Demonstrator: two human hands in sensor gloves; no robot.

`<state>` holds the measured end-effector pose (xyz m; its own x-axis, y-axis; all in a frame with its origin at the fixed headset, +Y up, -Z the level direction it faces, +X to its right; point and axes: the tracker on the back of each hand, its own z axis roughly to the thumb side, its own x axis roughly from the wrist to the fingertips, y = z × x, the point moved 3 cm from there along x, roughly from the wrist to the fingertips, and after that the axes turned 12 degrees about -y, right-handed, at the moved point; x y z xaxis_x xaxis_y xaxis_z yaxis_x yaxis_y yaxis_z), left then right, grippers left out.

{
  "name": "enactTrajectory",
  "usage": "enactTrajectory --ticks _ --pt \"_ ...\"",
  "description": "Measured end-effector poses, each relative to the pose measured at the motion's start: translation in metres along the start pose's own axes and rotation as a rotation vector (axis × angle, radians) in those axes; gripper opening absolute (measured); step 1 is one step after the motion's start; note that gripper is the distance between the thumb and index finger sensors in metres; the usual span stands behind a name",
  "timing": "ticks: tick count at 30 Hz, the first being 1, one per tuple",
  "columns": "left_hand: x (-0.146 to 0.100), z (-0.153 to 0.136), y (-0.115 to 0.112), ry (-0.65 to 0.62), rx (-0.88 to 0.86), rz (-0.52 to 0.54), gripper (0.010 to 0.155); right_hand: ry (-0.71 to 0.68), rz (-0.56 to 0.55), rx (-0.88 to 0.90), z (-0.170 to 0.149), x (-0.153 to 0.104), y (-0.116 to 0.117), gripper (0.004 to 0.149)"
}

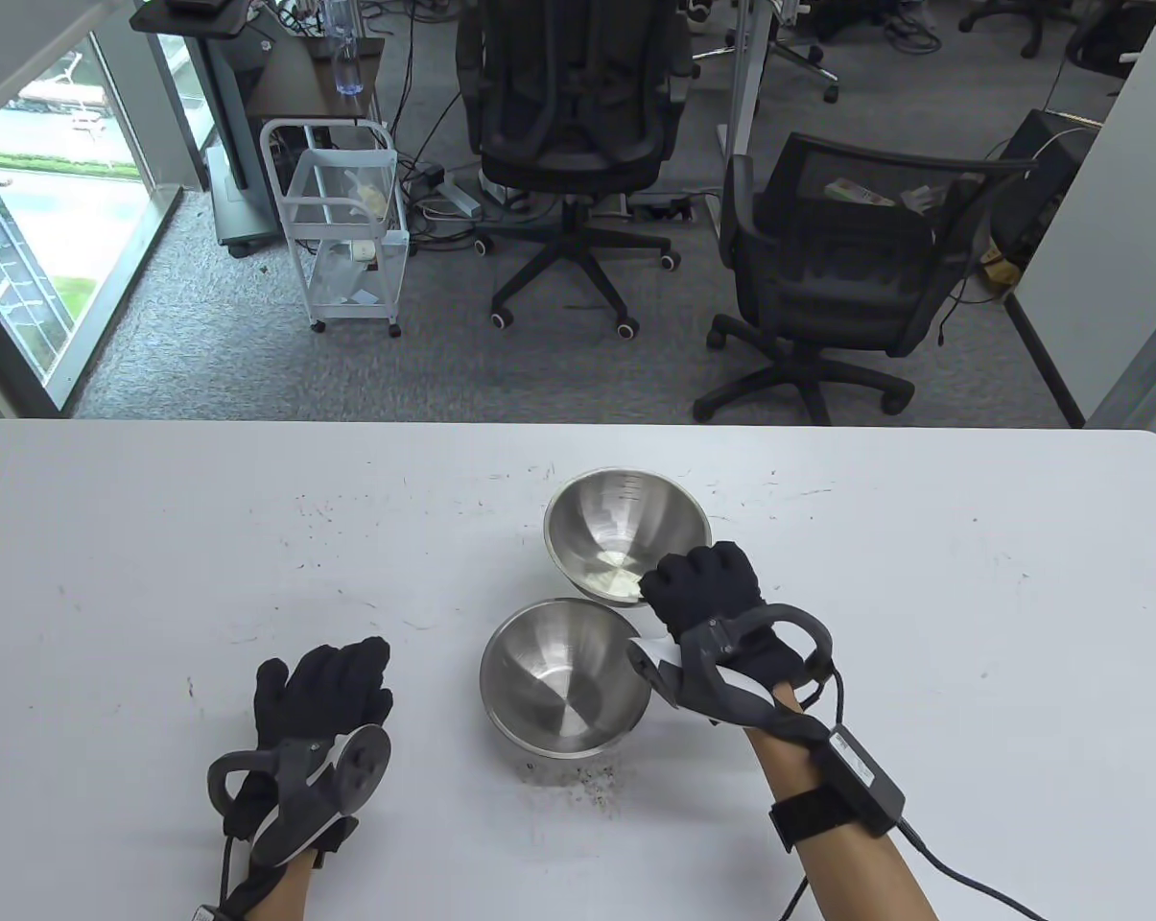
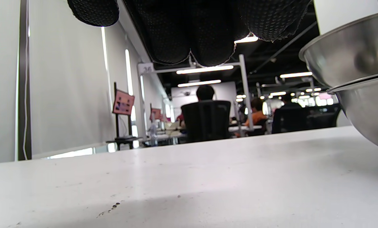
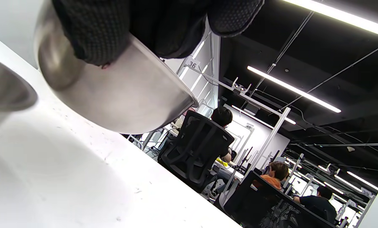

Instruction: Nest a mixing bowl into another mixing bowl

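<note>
While seemingly off the table, far bowl (image 1: pixel 625 528) in right hand (image 1: pixel 707 590).

L hand (image 1: pixel 323 686): blk glove, grey tracker | R hand (image 1: pixel 707 590): blk glove, wrist strap, blk cable, bare forearm

Both mixing bowls, the far bowl (image 1: pixel 625 532) under the right hand's fingers (image 1: pixel 707 576) and the near bowl (image 1: pixel 563 676) beside them, are brushed, shiny metal. The gloves are matt black knit cloth. The table (image 1: pixel 251 537) is smooth, matt white, scuffed.
</note>
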<state>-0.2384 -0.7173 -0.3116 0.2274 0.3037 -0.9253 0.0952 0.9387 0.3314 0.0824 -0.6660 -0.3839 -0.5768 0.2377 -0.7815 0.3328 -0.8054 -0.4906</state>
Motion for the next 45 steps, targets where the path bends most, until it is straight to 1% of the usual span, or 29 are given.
enactTrajectory --ticks 7,11,15,26,36,45 --pt "-0.001 0.002 -0.001 -0.012 -0.010 0.000 0.061 -0.021 -0.029 0.014 0.010 -0.031 -0.032 0.023" --pt "-0.001 0.004 -0.002 -0.019 -0.013 -0.002 0.061 -0.051 -0.047 0.021 0.024 -0.045 -0.043 0.023" --pt "-0.001 0.005 -0.002 -0.022 -0.016 0.000 0.061 -0.084 -0.057 0.009 0.040 -0.052 -0.049 0.023" --pt "-0.001 0.006 -0.003 -0.023 -0.026 -0.004 0.061 -0.165 -0.043 0.001 0.078 -0.051 -0.045 0.024" --pt "-0.001 0.005 -0.004 -0.028 -0.031 -0.011 0.061 -0.201 -0.005 0.010 0.092 -0.051 -0.032 0.025" --pt "-0.001 0.006 -0.005 -0.031 -0.037 -0.015 0.061 -0.220 0.045 0.007 0.098 -0.053 -0.027 0.026"
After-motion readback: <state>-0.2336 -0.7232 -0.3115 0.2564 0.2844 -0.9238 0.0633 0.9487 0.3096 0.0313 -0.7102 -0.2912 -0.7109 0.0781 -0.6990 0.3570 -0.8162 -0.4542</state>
